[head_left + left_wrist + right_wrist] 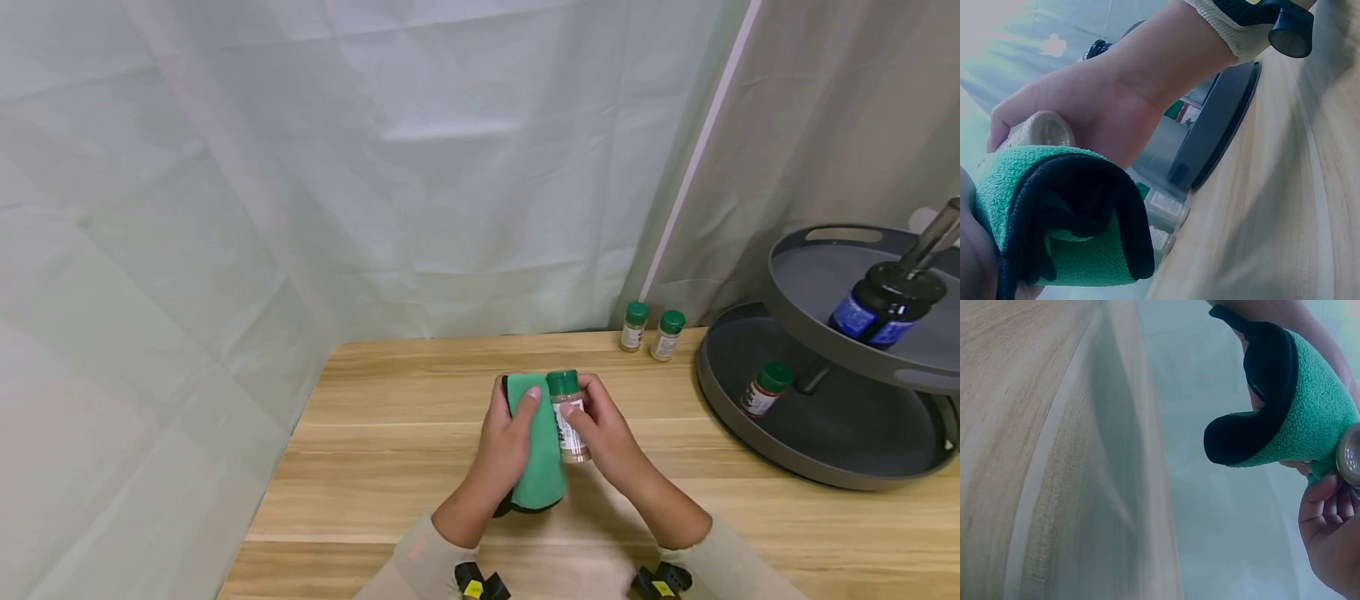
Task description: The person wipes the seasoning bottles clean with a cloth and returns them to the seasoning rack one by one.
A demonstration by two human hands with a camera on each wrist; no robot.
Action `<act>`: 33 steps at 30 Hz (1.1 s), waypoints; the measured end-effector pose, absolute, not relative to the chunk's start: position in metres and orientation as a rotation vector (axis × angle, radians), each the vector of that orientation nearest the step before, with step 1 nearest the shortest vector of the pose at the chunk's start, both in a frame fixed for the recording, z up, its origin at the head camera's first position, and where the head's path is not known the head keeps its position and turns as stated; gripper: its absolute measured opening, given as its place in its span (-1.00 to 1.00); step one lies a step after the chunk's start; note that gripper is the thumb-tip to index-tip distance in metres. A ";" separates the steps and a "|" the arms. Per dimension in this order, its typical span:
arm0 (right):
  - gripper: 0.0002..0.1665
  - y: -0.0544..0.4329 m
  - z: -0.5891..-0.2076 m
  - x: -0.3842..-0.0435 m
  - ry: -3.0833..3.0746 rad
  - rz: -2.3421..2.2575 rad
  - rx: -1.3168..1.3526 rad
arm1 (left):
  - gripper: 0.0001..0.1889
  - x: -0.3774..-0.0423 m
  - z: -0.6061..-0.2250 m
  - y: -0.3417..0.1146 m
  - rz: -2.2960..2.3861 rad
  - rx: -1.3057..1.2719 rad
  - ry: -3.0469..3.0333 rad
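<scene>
My left hand (504, 442) grips a folded green cloth (542, 458) with black edging, its thumb lying over the front. Beside it my right hand (611, 433) holds a spice jar (572, 429) with a green lid and a white label, upright and slightly tilted. The cloth touches the jar's left side. Both are held above the wooden table. From below, the left wrist view shows the folded cloth (1079, 212) and the jar's base (1050, 130). In the right wrist view the cloth (1316, 406) hangs beside the jar's base (1350, 453), with curled right fingers (1329, 509) next to it.
Two more green-lidded spice jars, a left one (633, 327) and a right one (667, 336), stand at the table's back edge. To the right is a two-tier dark tray (720, 400) with a red-brown spice jar (766, 389) below and a dark bottle (888, 304) above. Pale curtains hang behind.
</scene>
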State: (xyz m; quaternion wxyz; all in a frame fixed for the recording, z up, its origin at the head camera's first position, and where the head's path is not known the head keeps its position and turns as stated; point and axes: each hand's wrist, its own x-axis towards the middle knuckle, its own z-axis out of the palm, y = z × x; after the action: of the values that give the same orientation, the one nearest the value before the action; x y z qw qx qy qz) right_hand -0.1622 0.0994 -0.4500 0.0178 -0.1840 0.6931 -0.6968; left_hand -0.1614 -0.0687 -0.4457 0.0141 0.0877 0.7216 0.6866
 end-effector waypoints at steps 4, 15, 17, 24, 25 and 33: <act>-0.66 0.099 -0.450 -0.162 2.159 -2.159 -0.601 | -0.62 -0.161 -0.446 -0.069 2.127 0.284 2.237; -0.72 0.097 -0.448 -0.163 2.289 -2.336 -0.328 | -0.66 -0.155 -0.442 -0.065 1.988 0.394 2.205; -0.73 0.097 -0.448 -0.163 2.280 -2.369 -0.281 | -0.66 -0.155 -0.441 -0.065 1.942 0.407 2.223; -0.69 0.097 -0.447 -0.162 2.272 -2.353 -0.273 | -0.65 -0.154 -0.442 -0.064 1.946 0.394 2.232; -0.66 0.097 -0.447 -0.161 2.267 -2.348 -0.285 | -0.65 -0.154 -0.442 -0.064 1.959 0.390 2.230; -0.62 0.095 -0.448 -0.159 2.238 -2.287 -0.377 | -0.66 -0.158 -0.444 -0.065 2.047 0.328 2.253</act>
State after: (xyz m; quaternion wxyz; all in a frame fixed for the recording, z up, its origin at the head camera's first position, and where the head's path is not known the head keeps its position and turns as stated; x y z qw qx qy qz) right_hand -0.1588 0.0945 -0.4484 -0.0403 -0.1168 0.6940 -0.7093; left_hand -0.1584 -0.0655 -0.4440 0.0398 0.1070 0.7353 0.6681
